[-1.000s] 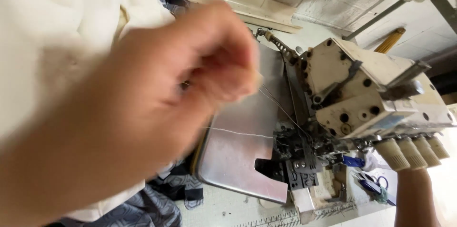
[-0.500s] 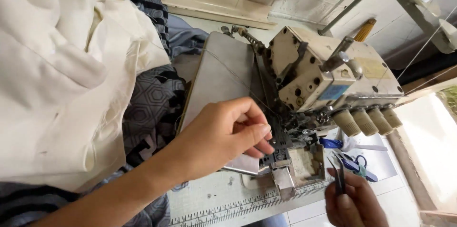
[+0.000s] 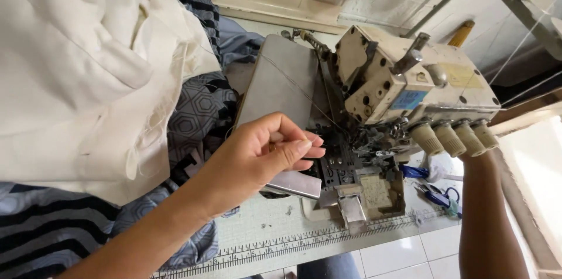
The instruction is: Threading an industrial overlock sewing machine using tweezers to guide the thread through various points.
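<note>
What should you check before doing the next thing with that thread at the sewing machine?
1. Thread pinched firmly: ok. The left hand has fingertips pressed together on a thin thread beside the needle area.
2. Thread free of snags: cannot tell. It runs across the grey metal plate, too fine to follow.
3. Right hand clear of moving parts: cannot tell. Only the right forearm shows; the hand is hidden behind the sewing machine.
4. Loose cloth away from the needle: ok. The cream fabric lies well left of it.
5. Scissors out of the way: ok. Blue-handled scissors lie on the table, right of the machine.
</note>
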